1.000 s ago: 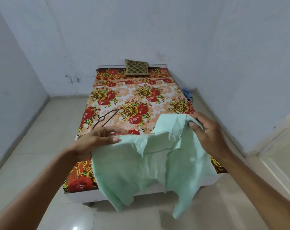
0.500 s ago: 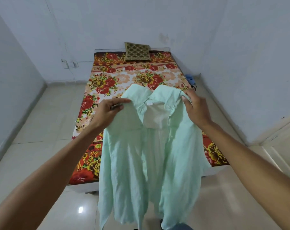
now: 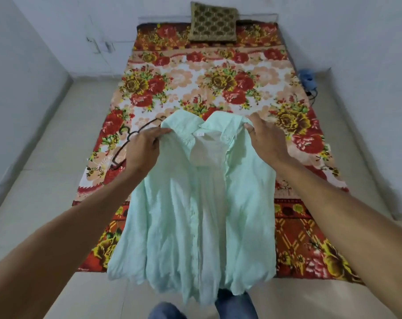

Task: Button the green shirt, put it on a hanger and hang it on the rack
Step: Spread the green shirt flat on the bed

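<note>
The pale green shirt (image 3: 172,215) is spread lengthwise over the near half of the flowered bed (image 3: 218,84), collar away from me and front open, its hem hanging past the bed's near edge. My left hand (image 3: 142,150) pinches the left shoulder beside the collar. At the right shoulder, my right hand (image 3: 266,141) grips the cloth. A dark hanger (image 3: 128,143) lies on the bed to the left of the collar, partly hidden behind my left hand. No rack is in view.
A brown patterned cushion (image 3: 213,21) rests at the head of the bed against the white wall. A blue object with a cable (image 3: 308,77) lies on the floor right of the bed. Tiled floor runs along both sides. My jeans-clad legs (image 3: 232,305) stand at the foot.
I have lifted the crumpled shirt by its shoulders, shaken it out straight, and lowered it onto the bed. My head has tilted down and moved closer to the bed.
</note>
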